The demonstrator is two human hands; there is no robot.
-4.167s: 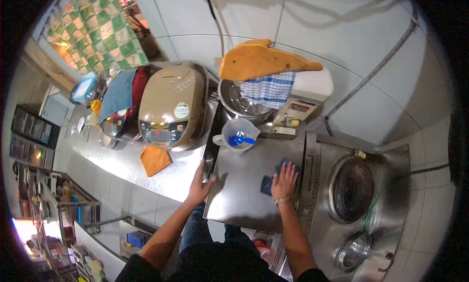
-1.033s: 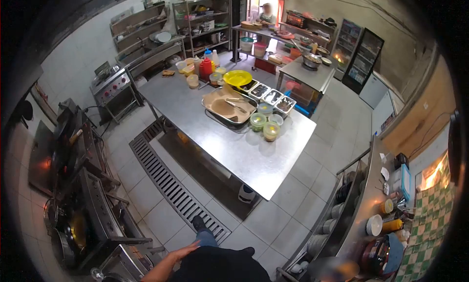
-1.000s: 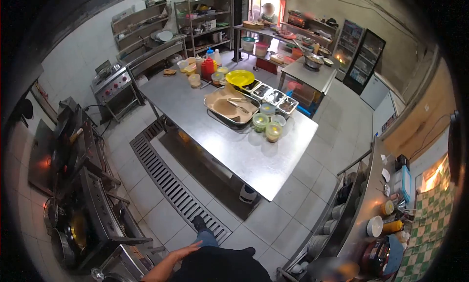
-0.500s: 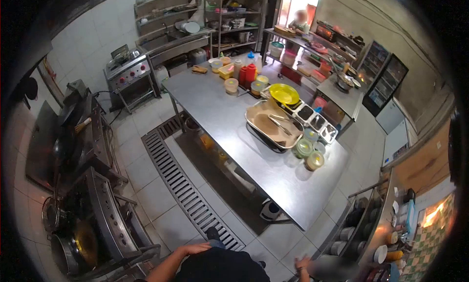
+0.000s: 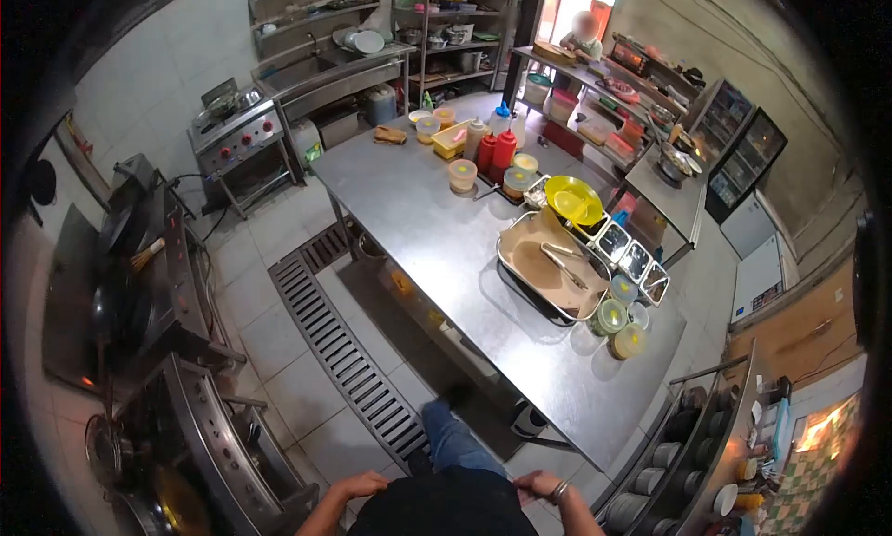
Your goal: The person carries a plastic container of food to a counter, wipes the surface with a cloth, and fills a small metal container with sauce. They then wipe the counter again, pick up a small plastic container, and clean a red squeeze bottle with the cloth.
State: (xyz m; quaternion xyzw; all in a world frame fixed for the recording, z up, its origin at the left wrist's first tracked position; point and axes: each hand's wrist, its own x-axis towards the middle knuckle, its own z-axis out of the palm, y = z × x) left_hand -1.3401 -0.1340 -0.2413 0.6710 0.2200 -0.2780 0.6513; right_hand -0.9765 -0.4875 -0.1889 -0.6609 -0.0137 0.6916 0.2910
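My left hand (image 5: 359,484) hangs beside the left edge of my black top (image 5: 441,508), its fingers loosely bent and nothing visible in them. On the other side, my right hand (image 5: 541,485), with a bracelet at the wrist, is near the top's right edge, fingers loosely apart and nothing seen in them. Both hands are below the near edge of the long steel table (image 5: 409,211). On that table rests a paper-lined tray (image 5: 530,262) with metal tongs (image 5: 565,267) in it. A yellow plate (image 5: 573,200) is behind the tray.
Lidded tubs (image 5: 628,341), metal containers (image 5: 635,260) and red squeeze bottles (image 5: 503,153) line the table's far side. A floor grate (image 5: 344,350) runs along its left. Stoves (image 5: 200,424) stand left; a dish rack (image 5: 664,455) stands right. Another person (image 5: 583,42) is at the back.
My right hand has come in from the right toward my body. My left hand has shifted off my thigh to my side. One leg has stepped forward and the view has shifted.
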